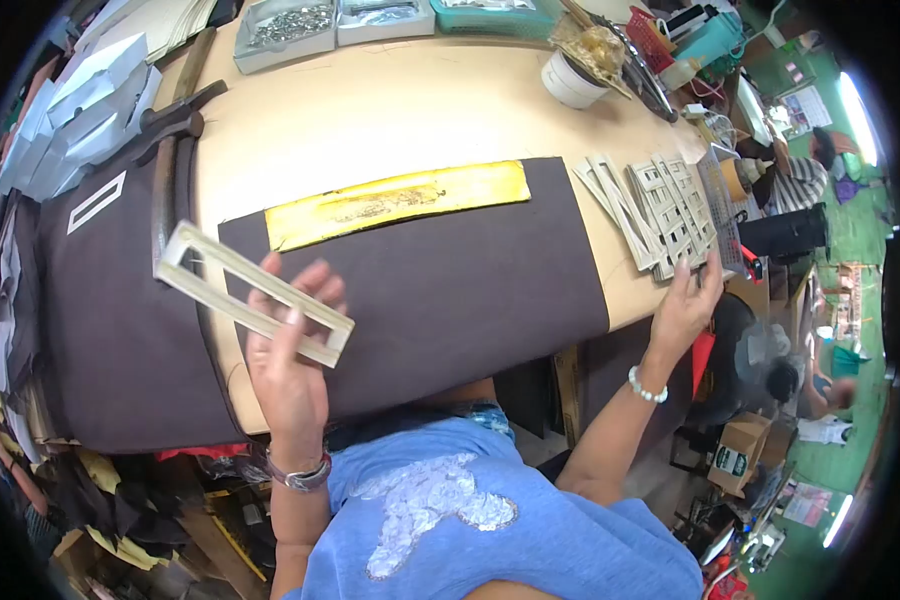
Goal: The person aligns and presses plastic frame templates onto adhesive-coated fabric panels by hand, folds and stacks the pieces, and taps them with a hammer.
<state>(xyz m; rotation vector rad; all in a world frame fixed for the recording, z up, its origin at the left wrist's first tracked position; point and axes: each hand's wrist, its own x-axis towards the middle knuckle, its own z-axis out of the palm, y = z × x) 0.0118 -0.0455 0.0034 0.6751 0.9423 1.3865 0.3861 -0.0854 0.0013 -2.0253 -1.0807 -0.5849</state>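
A cream rectangular frame (pixel 255 290) with a long open slot is held in my left hand (pixel 295 350), thumb on top and fingers behind it. My right hand (pixel 685 305) reaches to the lower edge of a pile of cream cut-out pieces (pixel 673 205) at the table's right side. Its fingers touch or nearly touch the pile; whether they grip a piece is unclear. Between my hands a dark brown sheet (pixel 450 280) lies flat, with a stained yellow strip (pixel 400 203) along its far edge.
Hammers (pixel 170 140) and a light slotted frame (pixel 97 203) lie at the left. Boxes of metal parts (pixel 288 30) stand at the back, with a white tub (pixel 573 80) farther right. A wire basket (pixel 720 215) borders the pile. Another person (pixel 828 393) is at the far right.
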